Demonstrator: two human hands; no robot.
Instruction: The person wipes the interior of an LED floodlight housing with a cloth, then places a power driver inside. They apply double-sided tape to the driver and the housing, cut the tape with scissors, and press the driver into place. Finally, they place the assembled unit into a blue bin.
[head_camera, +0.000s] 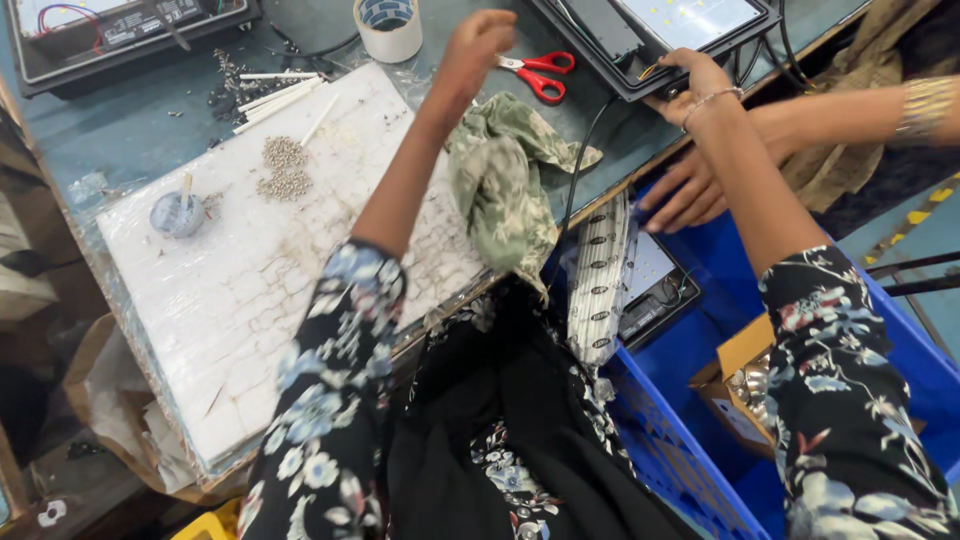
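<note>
While the left hand (478, 45) is raised over the counter (130, 125) with its fingers bunched shut on the top of a crumpled green cloth (505, 180), the right hand (700, 72) reaches to the near edge of a black panel light (660, 35) and curls over its rim. The cloth hangs from that grip, its long axis running from the hand down toward the person and its lower end draping over the counter's edge. A second person's hand (685, 190), fingers spread, lies flat at the counter's edge just below the right hand. Red-handled scissors (538, 72) lie between the two hands, blades pointing left. A roll of tape (389, 27) stands left of the raised hand. A white cracked board (250, 260) fills the near counter, carrying a heap of small screws (285, 168) and a small round cup (176, 213). Lower right, a blue crate (690, 470) holds another panel light (655, 285) and an open cardboard box (745, 385).
</note>
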